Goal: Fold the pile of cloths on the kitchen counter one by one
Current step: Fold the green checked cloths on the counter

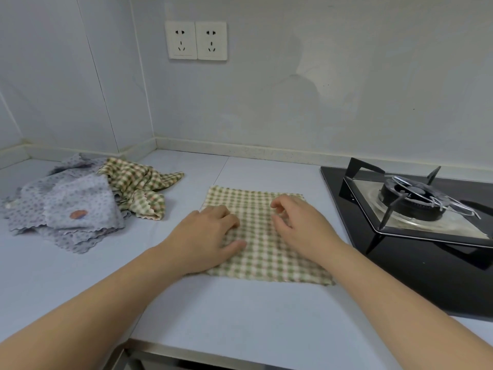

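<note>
We see the green checked cloth (266, 257) spread flat and single on the pale counter (240, 311), about midway between the pile of cloths (80, 204) on the left and the black hob (426, 276) on the right. Its zigzag edges lie nearly square to the counter's front. The far right corner comes near the hob's left edge, and the near right corner lies just beside it. A strip of bare counter separates the cloth's left edge from the pile, where grey flowered cloths and another green checked one lie crumpled together. Bare counter also runs behind the cloth to the low upstand (240, 149) at the wall, and there is a broader stretch in front of it, down to the counter's front edge.

The left hand (205, 236) rests palm down on the cloth's left side. Its thumb lies straight along the fabric, and its fingers bend slightly near the far left corner, pressing rather than clasping. The right hand (301, 225) is over the right half, its fingers loosely curled and its thumb held apart from them. We cannot tell whether it pinches the fabric or only touches it.

Two wall sockets (197, 40) sit above.
</note>
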The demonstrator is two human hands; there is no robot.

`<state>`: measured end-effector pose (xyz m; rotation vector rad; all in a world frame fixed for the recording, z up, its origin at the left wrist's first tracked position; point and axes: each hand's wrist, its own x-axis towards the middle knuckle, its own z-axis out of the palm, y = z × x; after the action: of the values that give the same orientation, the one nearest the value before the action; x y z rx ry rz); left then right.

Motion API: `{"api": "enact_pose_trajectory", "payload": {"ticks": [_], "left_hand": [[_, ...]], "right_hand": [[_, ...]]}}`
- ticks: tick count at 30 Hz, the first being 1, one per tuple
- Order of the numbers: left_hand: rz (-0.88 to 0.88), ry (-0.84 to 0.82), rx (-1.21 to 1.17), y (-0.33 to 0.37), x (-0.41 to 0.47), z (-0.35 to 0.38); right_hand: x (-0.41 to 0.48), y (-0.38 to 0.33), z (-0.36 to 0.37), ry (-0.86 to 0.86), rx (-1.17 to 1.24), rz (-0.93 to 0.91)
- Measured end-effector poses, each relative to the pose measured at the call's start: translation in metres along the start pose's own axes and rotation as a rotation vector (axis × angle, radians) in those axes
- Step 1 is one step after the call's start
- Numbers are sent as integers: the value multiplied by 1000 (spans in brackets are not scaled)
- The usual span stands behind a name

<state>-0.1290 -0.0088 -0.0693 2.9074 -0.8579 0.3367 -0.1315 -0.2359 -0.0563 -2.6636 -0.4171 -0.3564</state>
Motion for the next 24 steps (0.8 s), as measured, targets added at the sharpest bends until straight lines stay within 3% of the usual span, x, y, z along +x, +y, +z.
{"api": "enact_pose_trajectory", "payload": {"ticks": [2,4,9,14,19,24], "left_hand": [[-38,-13,-32,-6,-2,5],[-22,90,-90,-10,-3,2],[197,145,-163,-8,-2,-2],[21,311,-224,-4,-1,5],[-20,282,-297,-4,-4,0],[18,184,-162,-1,-5,-3]], "right_hand": [[0,-2,-2,-5,-23,-8],[-1,0,0,-83,-58,-22],[-1,1,-2,-69,81,-71],[-6,-9,6,-197,-19,-132],[-1,-7,6,-40,-72,-47],[1,2,0,155,118,100]]}}
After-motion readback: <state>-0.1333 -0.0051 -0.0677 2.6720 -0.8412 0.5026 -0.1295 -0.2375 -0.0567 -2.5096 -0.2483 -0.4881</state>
